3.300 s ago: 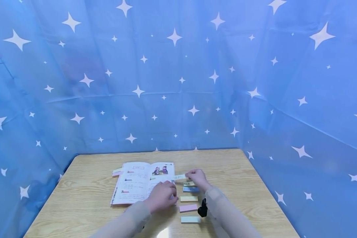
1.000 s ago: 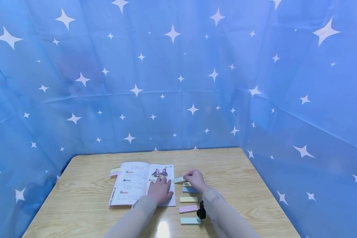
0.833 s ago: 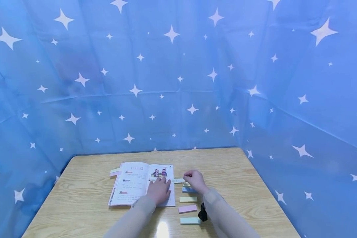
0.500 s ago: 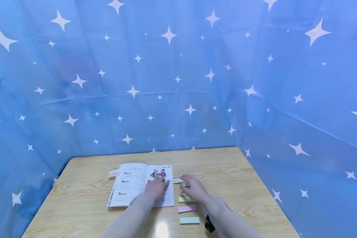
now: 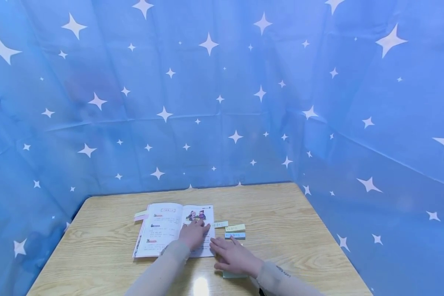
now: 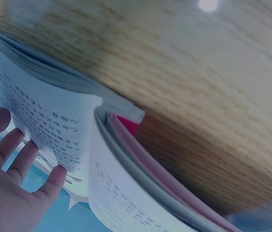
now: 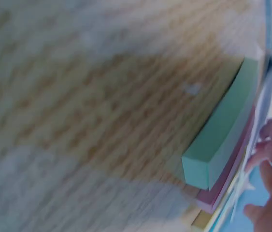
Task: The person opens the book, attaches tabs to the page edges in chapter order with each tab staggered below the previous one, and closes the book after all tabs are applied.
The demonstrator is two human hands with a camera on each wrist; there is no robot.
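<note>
An open book (image 5: 163,230) lies on the table, text on its left page and a coloured picture on the right. My left hand (image 5: 194,235) rests on the right page with fingers spread; the left wrist view shows the hand (image 6: 15,179) over printed lines. A pale green sticky tab (image 5: 221,224) sticks out from the book's right edge. My right hand (image 5: 236,257), fingers extended and holding nothing visible, is over the row of sticky note pads beside the book. It hides most of the nearer ones; part of a light green pad (image 5: 234,275) shows below it.
Yellow (image 5: 235,227) and blue (image 5: 235,235) pads with handwriting lie beyond my right hand. Green (image 7: 218,130) and pink (image 7: 222,181) pads show in the right wrist view. Pale tabs (image 5: 141,215) stick out at the book's left. A starry blue curtain (image 5: 192,94) surrounds the wooden table (image 5: 274,213).
My right hand has let go of the green tab at the book's edge and moved nearer, over the pads. My left hand shifted up from the book's lower right edge onto the page.
</note>
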